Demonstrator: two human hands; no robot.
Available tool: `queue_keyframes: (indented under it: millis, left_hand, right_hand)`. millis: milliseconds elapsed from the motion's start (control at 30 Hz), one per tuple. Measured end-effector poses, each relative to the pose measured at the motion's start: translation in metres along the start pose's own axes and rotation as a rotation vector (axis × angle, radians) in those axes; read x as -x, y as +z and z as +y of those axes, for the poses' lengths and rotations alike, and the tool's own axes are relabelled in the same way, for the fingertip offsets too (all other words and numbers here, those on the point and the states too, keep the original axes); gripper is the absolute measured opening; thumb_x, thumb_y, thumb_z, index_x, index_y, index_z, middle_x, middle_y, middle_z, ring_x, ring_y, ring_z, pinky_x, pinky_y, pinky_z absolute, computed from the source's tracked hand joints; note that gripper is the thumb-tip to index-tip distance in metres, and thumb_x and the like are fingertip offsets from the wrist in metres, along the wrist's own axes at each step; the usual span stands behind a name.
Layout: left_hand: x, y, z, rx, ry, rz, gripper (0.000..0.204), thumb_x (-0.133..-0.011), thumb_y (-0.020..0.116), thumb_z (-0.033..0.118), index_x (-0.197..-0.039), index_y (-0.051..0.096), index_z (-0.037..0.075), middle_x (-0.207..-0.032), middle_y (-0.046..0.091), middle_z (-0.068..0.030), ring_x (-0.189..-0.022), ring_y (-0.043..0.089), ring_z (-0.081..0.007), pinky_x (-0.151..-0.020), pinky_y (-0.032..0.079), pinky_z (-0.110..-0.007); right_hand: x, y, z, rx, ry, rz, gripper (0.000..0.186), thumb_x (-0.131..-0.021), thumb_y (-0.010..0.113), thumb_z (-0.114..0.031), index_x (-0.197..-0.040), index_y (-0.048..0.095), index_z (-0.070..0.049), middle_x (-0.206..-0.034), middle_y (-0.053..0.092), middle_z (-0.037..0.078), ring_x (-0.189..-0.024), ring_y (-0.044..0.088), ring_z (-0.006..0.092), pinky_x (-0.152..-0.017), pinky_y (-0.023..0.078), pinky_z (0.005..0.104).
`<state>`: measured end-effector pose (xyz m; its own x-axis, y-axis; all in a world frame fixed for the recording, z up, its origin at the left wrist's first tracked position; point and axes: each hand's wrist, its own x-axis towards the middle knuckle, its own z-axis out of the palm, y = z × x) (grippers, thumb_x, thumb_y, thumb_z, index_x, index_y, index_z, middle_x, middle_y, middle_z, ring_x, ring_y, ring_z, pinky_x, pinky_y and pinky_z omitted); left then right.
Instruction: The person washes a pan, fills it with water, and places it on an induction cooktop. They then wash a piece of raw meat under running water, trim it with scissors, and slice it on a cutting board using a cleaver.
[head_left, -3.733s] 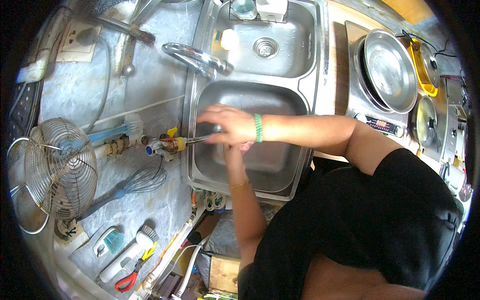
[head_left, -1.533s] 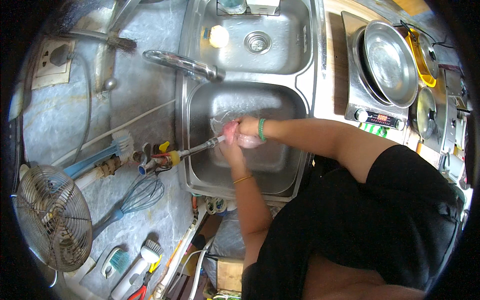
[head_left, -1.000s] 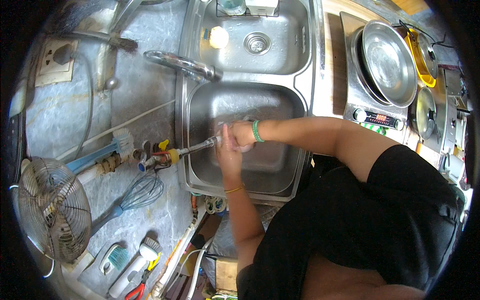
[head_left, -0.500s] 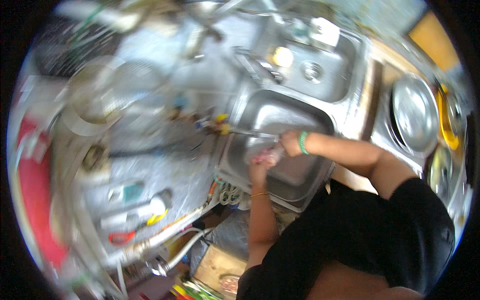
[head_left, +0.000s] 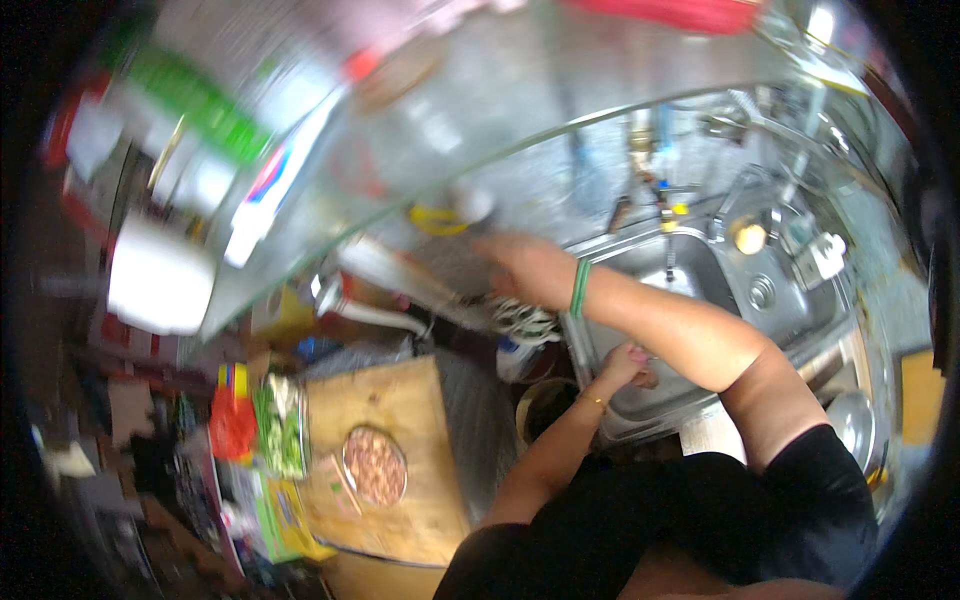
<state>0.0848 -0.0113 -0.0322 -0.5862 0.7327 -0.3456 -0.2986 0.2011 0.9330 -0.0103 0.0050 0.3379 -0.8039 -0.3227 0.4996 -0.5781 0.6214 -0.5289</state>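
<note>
My left hand (head_left: 624, 366) is closed round a small pink piece (head_left: 639, 356), seemingly raw meat, low in the larger steel basin (head_left: 700, 270); much of the piece is hidden. My right hand (head_left: 525, 268), green band at the wrist, stretches leftward past that basin toward the blurred counter edge, near a yellow-handled item (head_left: 435, 221) and a white rail (head_left: 372, 268). Motion smears its fingers, so what they touch or hold is unclear. The tap assembly with yellow fitting (head_left: 668, 220) points down into the basin.
A glass shelf edge (head_left: 480, 140) crosses above, carrying blurred packages and a white container (head_left: 160, 275). Lower left, a wooden board (head_left: 400, 390) bears a bowl of chopped meat (head_left: 374, 465); chopped greens (head_left: 285, 430) and a red bag (head_left: 232, 430) lie beside it. A second basin (head_left: 815, 295) adjoins rightward.
The view has swung left, bringing the shelf and board into sight. My right hand has left the basin and reached leftward; my left hand stays in the basin with the pink piece.
</note>
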Motion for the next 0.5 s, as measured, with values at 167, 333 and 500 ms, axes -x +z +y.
queue_keyframes:
  millis: [167, 333, 500]
  left_hand:
    - [0.021, 0.017, -0.003, -0.145, 0.153, 0.013, 0.010, -0.075, 0.061, 0.008, -0.085, 0.061, 0.007, -0.075, 0.062, -0.0091, -0.064, 0.059, -0.0252, -0.061, 0.050, -0.040]
    - [0.028, 0.016, 0.017, -0.776, 0.434, 0.158, 0.009, -0.074, 0.060, 0.014, -0.072, 0.057, 0.006, -0.061, 0.059, -0.0114, -0.057, 0.058, -0.0282, -0.053, 0.046, -0.043]
    - [0.021, 0.004, 0.011, -0.621, 0.297, 0.104, 0.010, -0.071, 0.063, 0.015, -0.076, 0.060, 0.007, -0.063, 0.061, -0.0112, -0.063, 0.061, -0.0298, -0.057, 0.049, -0.043]
  right_hand:
    - [-0.086, 0.073, 0.003, 0.127, 0.117, 0.258, 0.048, -0.074, 0.060, 0.000, -0.120, 0.045, 0.005, -0.107, 0.057, 0.029, -0.100, 0.056, 0.0423, -0.087, 0.048, 0.0451]
    - [-0.123, 0.123, 0.029, 0.325, 0.270, 0.337, 0.051, -0.076, 0.064, -0.008, -0.124, 0.048, -0.003, -0.104, 0.062, 0.021, -0.098, 0.058, 0.0387, -0.087, 0.047, 0.0444]
    - [-0.132, 0.139, 0.034, 0.202, 0.350, 0.299, 0.031, -0.077, 0.061, -0.010, -0.108, 0.059, -0.008, -0.103, 0.060, 0.018, -0.096, 0.058, 0.0369, -0.082, 0.048, 0.0431]
